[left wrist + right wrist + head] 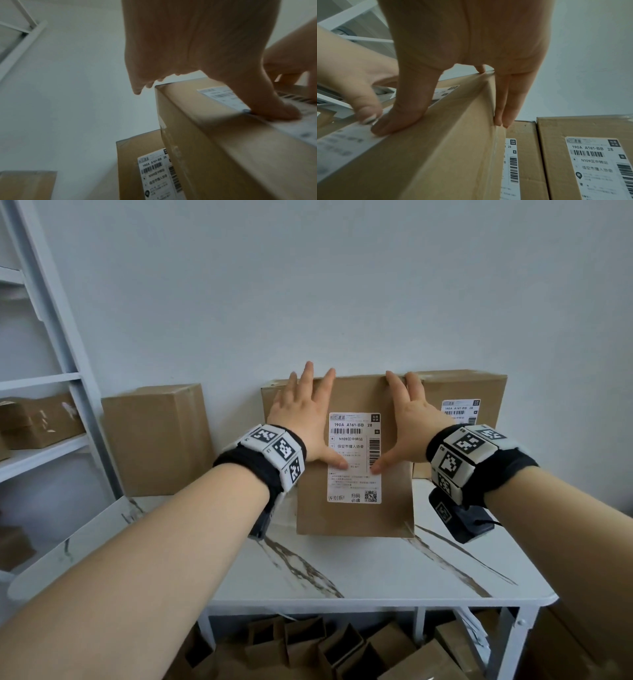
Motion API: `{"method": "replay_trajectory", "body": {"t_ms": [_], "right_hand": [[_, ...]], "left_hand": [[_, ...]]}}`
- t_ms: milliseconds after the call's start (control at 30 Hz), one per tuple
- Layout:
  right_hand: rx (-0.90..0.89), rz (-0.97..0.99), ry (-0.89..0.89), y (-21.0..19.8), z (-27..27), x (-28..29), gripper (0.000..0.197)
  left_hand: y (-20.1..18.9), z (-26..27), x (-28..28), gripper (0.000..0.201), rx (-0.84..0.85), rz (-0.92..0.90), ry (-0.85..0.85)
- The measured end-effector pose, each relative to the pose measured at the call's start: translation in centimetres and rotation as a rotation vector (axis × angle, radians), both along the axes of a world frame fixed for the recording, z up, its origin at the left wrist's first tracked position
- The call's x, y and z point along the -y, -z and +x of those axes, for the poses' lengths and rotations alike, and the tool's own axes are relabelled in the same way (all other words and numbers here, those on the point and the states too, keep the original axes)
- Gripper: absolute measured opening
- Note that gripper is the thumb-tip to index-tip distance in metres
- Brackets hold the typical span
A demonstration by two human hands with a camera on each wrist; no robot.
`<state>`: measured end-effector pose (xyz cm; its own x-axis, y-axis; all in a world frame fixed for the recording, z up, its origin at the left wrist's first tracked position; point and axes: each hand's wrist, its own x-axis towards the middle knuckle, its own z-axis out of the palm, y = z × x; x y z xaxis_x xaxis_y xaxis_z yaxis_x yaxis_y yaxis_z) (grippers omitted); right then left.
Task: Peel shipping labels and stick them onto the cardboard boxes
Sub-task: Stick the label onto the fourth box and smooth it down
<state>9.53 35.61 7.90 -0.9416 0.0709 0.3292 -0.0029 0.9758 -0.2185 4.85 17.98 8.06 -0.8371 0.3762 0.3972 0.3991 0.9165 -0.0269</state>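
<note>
A cardboard box [356, 518] stands on the table with its broad face toward me. A white shipping label [354, 491] is stuck on that face. My left hand [318, 419] lies on the upper left of the box with fingers straight and spread past the top edge, and its thumb [274, 108] presses the label's left edge. My right hand [407, 422] holds the upper right corner: its thumb [402, 115] presses by the label [337, 143] while its fingers [506, 108] wrap over the edge onto the side face.
More labelled boxes [469, 398] stand against the wall behind and to the right. A plain box [157, 440] is at the left. A white shelf [51, 453] with boxes stands at far left. The marble table [342, 570] has folded cartons [342, 652] under it.
</note>
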Motion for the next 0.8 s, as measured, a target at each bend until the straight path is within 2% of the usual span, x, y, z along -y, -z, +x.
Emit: {"method": "replay_trajectory", "body": {"t_ms": [100,267,567,667,733,800], "right_hand": [[-0.004,0.012,0.010,0.1,0.0,-0.1,0.152],[-0.036,-0.017,0.016,0.2,0.0,0.3,0.149],[-0.146,-0.104,0.044,0.3,-0.7,1.6,0.115],[-0.208,-0.117,0.059,0.6,-0.9,1.9,0.105],[-0.213,-0.125,0.061,0.8,-1.1,2.1,0.105],[-0.174,-0.111,0.064,1.0,-1.1,2.0,0.117]], "left_hand": [[-1.1,-1.0,0.3,0.143,-0.004,-0.007,-0.007],[-1.6,-0.9,0.8,0.116,-0.051,0.096,0.070],[-2.1,-1.3,0.9,0.070,-0.067,0.265,0.097],[-2.3,-1.6,1.0,0.061,-0.075,0.288,0.105],[-2.2,-1.7,1.0,0.060,-0.082,0.292,0.109],[-2.1,-1.8,1.0,0.060,-0.087,0.289,0.113]]}}
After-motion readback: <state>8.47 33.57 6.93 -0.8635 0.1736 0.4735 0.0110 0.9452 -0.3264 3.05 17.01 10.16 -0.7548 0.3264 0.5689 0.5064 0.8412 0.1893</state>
